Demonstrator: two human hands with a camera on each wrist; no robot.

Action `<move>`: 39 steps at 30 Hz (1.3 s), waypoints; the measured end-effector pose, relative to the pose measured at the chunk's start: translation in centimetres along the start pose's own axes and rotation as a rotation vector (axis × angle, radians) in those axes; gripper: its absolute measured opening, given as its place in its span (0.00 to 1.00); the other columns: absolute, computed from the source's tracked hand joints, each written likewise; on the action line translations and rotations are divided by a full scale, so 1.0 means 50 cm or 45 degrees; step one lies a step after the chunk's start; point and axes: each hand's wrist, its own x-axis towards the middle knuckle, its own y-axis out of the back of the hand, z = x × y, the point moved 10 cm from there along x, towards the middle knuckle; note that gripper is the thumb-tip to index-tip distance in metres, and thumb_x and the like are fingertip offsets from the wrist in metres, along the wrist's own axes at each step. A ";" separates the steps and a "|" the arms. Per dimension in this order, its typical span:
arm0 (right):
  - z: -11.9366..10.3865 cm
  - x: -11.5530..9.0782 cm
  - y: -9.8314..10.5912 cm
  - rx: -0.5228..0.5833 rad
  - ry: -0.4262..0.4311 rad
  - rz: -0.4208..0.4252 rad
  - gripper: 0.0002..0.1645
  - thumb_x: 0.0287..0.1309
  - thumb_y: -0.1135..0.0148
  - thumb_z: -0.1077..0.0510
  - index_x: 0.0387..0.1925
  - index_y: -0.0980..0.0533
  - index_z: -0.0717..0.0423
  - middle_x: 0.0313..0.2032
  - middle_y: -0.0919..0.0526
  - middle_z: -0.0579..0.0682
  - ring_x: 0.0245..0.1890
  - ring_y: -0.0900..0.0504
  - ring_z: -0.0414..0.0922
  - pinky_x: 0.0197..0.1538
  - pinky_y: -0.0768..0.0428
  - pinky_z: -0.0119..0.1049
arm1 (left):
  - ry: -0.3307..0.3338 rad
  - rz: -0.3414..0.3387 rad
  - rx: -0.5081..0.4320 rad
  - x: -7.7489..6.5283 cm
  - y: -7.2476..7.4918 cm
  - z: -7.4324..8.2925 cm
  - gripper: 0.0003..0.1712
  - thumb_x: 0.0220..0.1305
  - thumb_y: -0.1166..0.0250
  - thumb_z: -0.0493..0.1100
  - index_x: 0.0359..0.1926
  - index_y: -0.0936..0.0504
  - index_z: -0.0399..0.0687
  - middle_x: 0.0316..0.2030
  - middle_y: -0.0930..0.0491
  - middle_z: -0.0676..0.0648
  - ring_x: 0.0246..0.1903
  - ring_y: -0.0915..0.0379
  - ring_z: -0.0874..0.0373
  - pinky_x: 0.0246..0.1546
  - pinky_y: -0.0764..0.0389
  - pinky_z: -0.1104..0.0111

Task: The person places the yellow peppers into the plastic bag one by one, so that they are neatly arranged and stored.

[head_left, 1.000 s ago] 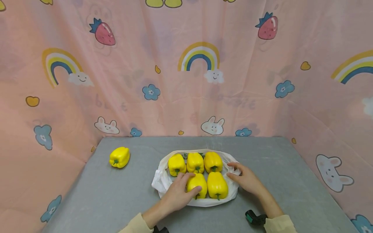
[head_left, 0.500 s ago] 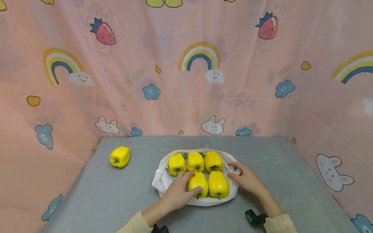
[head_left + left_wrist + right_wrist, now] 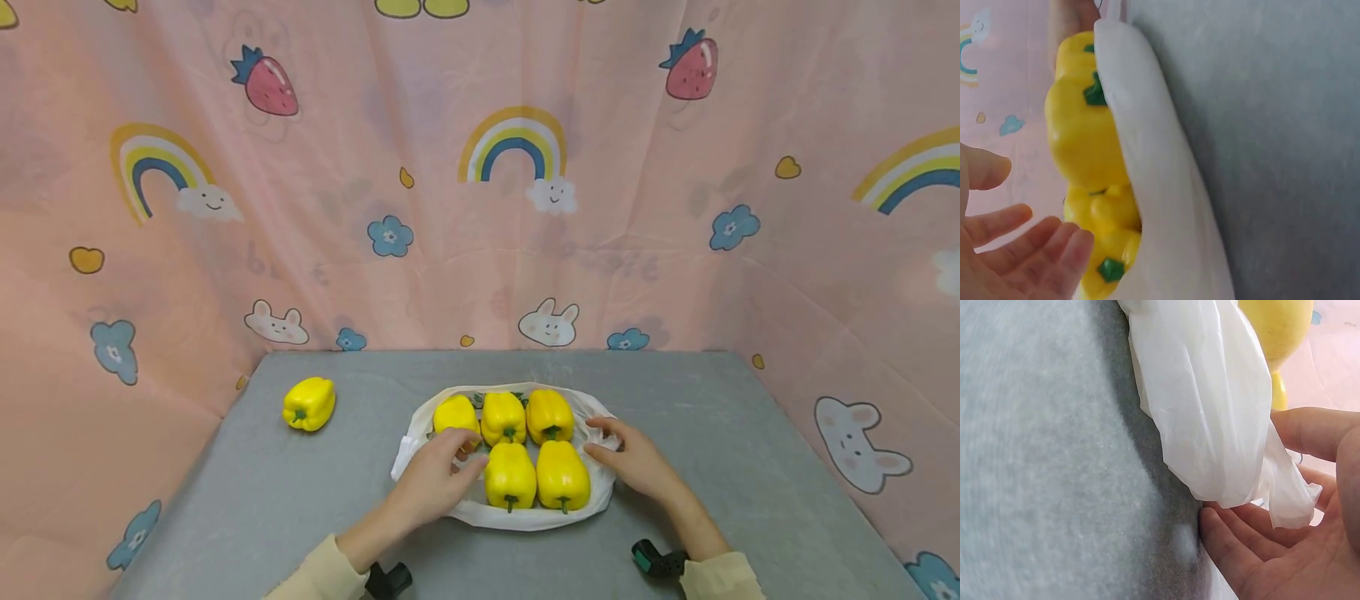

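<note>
A white plastic bag [image 3: 540, 521] lies spread on the grey table with several yellow bell peppers in it. A front pepper [image 3: 512, 477] and another front pepper [image 3: 564, 475] sit side by side, with a row behind them. My left hand [image 3: 435, 471] hovers over the bag's left side, its fingers and thumb apart with nothing between them. It overlaps the back-left pepper [image 3: 453, 414] in the head view. At the opposite end, my right hand [image 3: 641, 467] touches the bag's right rim. In the right wrist view, its spread thumb and fingers flank the loose white plastic [image 3: 1291, 494].
One more yellow bell pepper [image 3: 309, 404] lies alone at the table's back left. The grey table [image 3: 285, 508] ends at a pink patterned cloth [image 3: 465, 275] hanging behind and at the sides. Dark devices sit at both wrists.
My left hand has moved left, off the front-left pepper, which has shifted slightly right along with its neighbour. The right hand has stayed at the bag's rim.
</note>
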 end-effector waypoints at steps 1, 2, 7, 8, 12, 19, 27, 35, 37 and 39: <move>-0.001 0.000 0.001 0.002 0.005 0.002 0.31 0.69 0.37 0.47 0.67 0.27 0.59 0.62 0.25 0.65 0.60 0.27 0.62 0.62 0.29 0.65 | -0.020 0.019 0.003 -0.001 0.008 0.002 0.19 0.73 0.38 0.50 0.56 0.19 0.43 0.47 0.18 0.45 0.43 0.23 0.56 0.40 0.17 0.69; -0.002 -0.001 0.001 0.005 0.014 0.003 0.31 0.69 0.37 0.48 0.67 0.27 0.59 0.62 0.25 0.65 0.61 0.27 0.62 0.62 0.29 0.65 | -0.037 0.038 0.008 -0.003 0.016 0.003 0.18 0.73 0.37 0.49 0.55 0.19 0.43 0.46 0.18 0.45 0.42 0.23 0.57 0.40 0.17 0.69; -0.005 -0.002 -0.004 0.021 0.043 -0.008 0.31 0.69 0.37 0.47 0.67 0.27 0.59 0.62 0.25 0.66 0.62 0.27 0.63 0.62 0.29 0.64 | -0.107 0.115 0.008 -0.017 0.053 -0.004 0.12 0.72 0.35 0.43 0.51 0.18 0.42 0.44 0.18 0.46 0.40 0.24 0.58 0.38 0.16 0.68; -0.004 -0.002 -0.006 0.026 0.044 -0.010 0.32 0.69 0.37 0.47 0.67 0.27 0.59 0.63 0.25 0.66 0.62 0.27 0.63 0.62 0.29 0.64 | -0.113 0.128 0.005 -0.020 0.060 -0.007 0.12 0.71 0.35 0.42 0.51 0.17 0.42 0.44 0.18 0.46 0.39 0.24 0.58 0.38 0.17 0.68; -0.001 -0.004 -0.007 0.037 0.038 -0.005 0.31 0.69 0.37 0.48 0.67 0.27 0.60 0.63 0.25 0.66 0.63 0.28 0.64 0.63 0.30 0.65 | -0.144 0.157 0.000 -0.025 0.082 -0.018 0.10 0.70 0.34 0.39 0.50 0.17 0.41 0.43 0.18 0.47 0.39 0.24 0.59 0.38 0.17 0.69; -0.001 -0.005 0.000 0.021 0.043 0.006 0.30 0.70 0.37 0.49 0.66 0.27 0.61 0.62 0.25 0.67 0.62 0.27 0.64 0.63 0.30 0.65 | -0.198 0.227 0.032 -0.026 0.125 -0.031 0.11 0.69 0.33 0.37 0.50 0.17 0.37 0.42 0.18 0.48 0.39 0.24 0.59 0.38 0.16 0.69; -0.007 -0.004 0.003 0.000 0.030 0.003 0.30 0.70 0.37 0.48 0.66 0.27 0.60 0.61 0.24 0.66 0.60 0.26 0.62 0.62 0.29 0.65 | -0.223 0.348 0.101 -0.032 0.185 -0.073 0.09 0.66 0.31 0.33 0.47 0.16 0.39 0.40 0.17 0.49 0.38 0.22 0.59 0.38 0.15 0.65; -0.008 -0.004 0.004 0.003 0.029 0.010 0.30 0.69 0.37 0.49 0.65 0.26 0.61 0.61 0.24 0.67 0.61 0.27 0.64 0.63 0.30 0.66 | -0.134 0.462 0.208 -0.045 0.254 -0.131 0.10 0.65 0.31 0.34 0.47 0.16 0.38 0.40 0.17 0.46 0.38 0.22 0.56 0.38 0.14 0.59; -0.008 -0.004 0.004 0.002 0.032 0.011 0.30 0.70 0.37 0.49 0.65 0.26 0.61 0.61 0.24 0.67 0.62 0.27 0.64 0.63 0.30 0.66 | -0.122 0.493 0.235 -0.048 0.271 -0.142 0.11 0.65 0.30 0.34 0.48 0.17 0.38 0.39 0.17 0.45 0.38 0.21 0.55 0.38 0.14 0.58; -0.008 -0.004 0.003 0.000 0.032 0.009 0.30 0.70 0.37 0.49 0.66 0.26 0.61 0.61 0.24 0.67 0.61 0.27 0.63 0.63 0.30 0.66 | -0.104 0.515 0.250 -0.051 0.289 -0.151 0.11 0.65 0.30 0.34 0.48 0.17 0.37 0.39 0.17 0.45 0.38 0.21 0.54 0.39 0.14 0.58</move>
